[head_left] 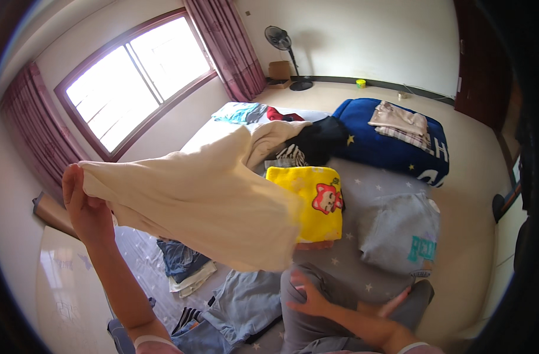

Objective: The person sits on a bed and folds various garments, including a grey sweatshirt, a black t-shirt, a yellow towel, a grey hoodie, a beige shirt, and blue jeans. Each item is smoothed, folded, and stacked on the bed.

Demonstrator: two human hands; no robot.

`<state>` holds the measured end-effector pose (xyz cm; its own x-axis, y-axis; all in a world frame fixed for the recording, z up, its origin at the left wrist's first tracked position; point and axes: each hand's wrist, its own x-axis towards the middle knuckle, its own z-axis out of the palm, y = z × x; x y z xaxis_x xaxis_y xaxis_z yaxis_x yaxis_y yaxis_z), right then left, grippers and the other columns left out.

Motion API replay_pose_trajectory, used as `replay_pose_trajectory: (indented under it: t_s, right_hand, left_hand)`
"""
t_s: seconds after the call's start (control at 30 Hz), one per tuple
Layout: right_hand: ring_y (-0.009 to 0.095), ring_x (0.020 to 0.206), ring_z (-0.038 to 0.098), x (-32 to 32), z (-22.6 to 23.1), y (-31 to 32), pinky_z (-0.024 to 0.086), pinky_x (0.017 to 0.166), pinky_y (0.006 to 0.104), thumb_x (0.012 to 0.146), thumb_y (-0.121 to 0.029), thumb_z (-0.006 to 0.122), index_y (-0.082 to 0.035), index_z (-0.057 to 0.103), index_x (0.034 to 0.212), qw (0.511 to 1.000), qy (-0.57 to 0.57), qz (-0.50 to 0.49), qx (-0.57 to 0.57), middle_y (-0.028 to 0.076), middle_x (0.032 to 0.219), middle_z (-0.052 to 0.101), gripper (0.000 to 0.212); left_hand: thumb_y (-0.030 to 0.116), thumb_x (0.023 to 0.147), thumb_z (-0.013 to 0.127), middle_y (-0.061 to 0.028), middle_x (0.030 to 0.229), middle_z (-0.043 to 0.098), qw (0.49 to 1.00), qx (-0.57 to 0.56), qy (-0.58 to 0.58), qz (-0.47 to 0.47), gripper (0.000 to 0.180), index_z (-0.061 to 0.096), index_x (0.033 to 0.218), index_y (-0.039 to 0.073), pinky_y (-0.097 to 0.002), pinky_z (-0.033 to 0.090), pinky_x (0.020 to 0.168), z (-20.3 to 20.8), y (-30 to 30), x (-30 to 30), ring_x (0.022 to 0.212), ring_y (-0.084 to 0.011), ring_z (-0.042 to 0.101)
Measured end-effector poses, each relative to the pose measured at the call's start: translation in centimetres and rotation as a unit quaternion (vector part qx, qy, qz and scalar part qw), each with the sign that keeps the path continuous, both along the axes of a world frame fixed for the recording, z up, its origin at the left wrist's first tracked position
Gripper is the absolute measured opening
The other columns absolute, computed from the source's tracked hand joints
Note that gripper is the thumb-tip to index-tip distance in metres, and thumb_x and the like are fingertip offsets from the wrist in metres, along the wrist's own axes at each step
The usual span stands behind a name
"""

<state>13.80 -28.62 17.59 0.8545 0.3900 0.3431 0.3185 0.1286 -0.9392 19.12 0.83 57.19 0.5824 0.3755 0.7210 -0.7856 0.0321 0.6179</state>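
Observation:
High on the left, my left hand (87,206) pinches one end of a cream-coloured garment (192,194). The cloth stretches across to the right in mid-air, with its far end lying over a dark piece of clothing (323,141); which kind of garment it is, I cannot tell. My right hand (310,299) is empty, fingers apart, beside my grey-trousered knee (299,277). Under the cream cloth lie folded jeans (181,259) and a spread blue-grey garment (248,301). Right of it sits a folded yellow cloth (302,203) with a red cartoon animal.
A folded grey top (402,230) lies on the star-patterned bed sheet (364,177) to the right. Behind it, a dark blue blanket (364,133) carries folded beige clothes (399,121). Light blue clothes (240,112) lie at the far edge. A standing fan (287,50) is by the wall.

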Motion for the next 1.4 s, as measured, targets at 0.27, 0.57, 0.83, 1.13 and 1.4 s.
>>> replay_pose_trajectory:
  t_s: [0.27, 0.57, 0.83, 1.13, 1.4]
  right_hand:
    - [0.018, 0.085, 0.061, 5.2, 8.0, -9.0, 0.050, 0.075, 0.0310, 0.075, -0.010, 0.068, -0.002, 0.057, 0.107, 0.954, 0.019, -0.254, 0.156, 0.008, 0.090, 0.063, 0.035]
    - [0.020, 0.073, 0.062, -4.5, 8.3, -30.6, 0.051, 0.061, 0.0315, 0.081, -0.019, 0.060, 0.000, 0.058, 0.105, 0.916, 0.246, -0.317, 0.006, 0.012, 0.087, 0.064, 0.031]
    - [0.024, 0.071, 0.063, -15.4, -6.6, -35.4, 0.051, 0.059, 0.0343, 0.083, -0.029, 0.058, 0.002, 0.057, 0.108, 0.862, 0.444, -0.217, -0.110, 0.017, 0.092, 0.063, 0.040]
    - [0.030, 0.091, 0.057, -9.6, -1.8, -31.4, 0.046, 0.079, 0.0365, 0.076, -0.024, 0.064, -0.004, 0.062, 0.095, 0.776, 0.189, -0.326, -0.506, 0.016, 0.097, 0.059, 0.027]
    - [0.030, 0.102, 0.053, -1.8, -1.6, -16.0, 0.042, 0.089, 0.0367, 0.079, -0.024, 0.060, -0.007, 0.062, 0.100, 0.910, 0.069, -0.068, -0.403, 0.013, 0.107, 0.056, 0.027]
  left_hand:
    - [0.004, 0.087, 0.049, -0.0019, 0.080, 0.057, 0.997, 0.004, 0.018, -0.073, 0.013, 0.059, 0.096, 0.005, -0.0170, 0.038, 0.053, -1.0, -10.1, 0.7, 0.059, -0.0052, 0.047]
    - [0.008, 0.085, 0.053, -0.0016, 0.077, 0.058, 0.960, 0.170, 0.215, -0.058, 0.013, 0.060, 0.096, 0.004, -0.0174, 0.041, 0.052, -5.0, -12.7, 2.0, 0.066, -0.0057, 0.055]
    - [0.016, 0.076, 0.064, -0.0167, 0.143, 0.024, 0.710, 0.696, 0.089, 0.064, 0.067, 0.033, 0.135, 0.014, -0.0454, 0.030, 0.102, -23.0, -19.3, 8.6, 0.129, -0.0362, 0.029]
    - [0.043, 0.068, 0.073, -0.0210, 0.115, 0.052, 0.668, 0.469, 0.578, 0.009, 0.068, 0.048, 0.117, 0.004, -0.0375, 0.044, 0.087, -38.7, -10.7, 8.3, 0.107, -0.0332, 0.052]
    - [0.061, 0.070, 0.060, -0.0274, 0.118, 0.052, 0.714, 0.417, 0.548, -0.123, 0.087, 0.046, 0.122, -0.007, -0.0377, 0.040, 0.094, -48.0, -15.0, 8.5, 0.115, -0.0353, 0.049]
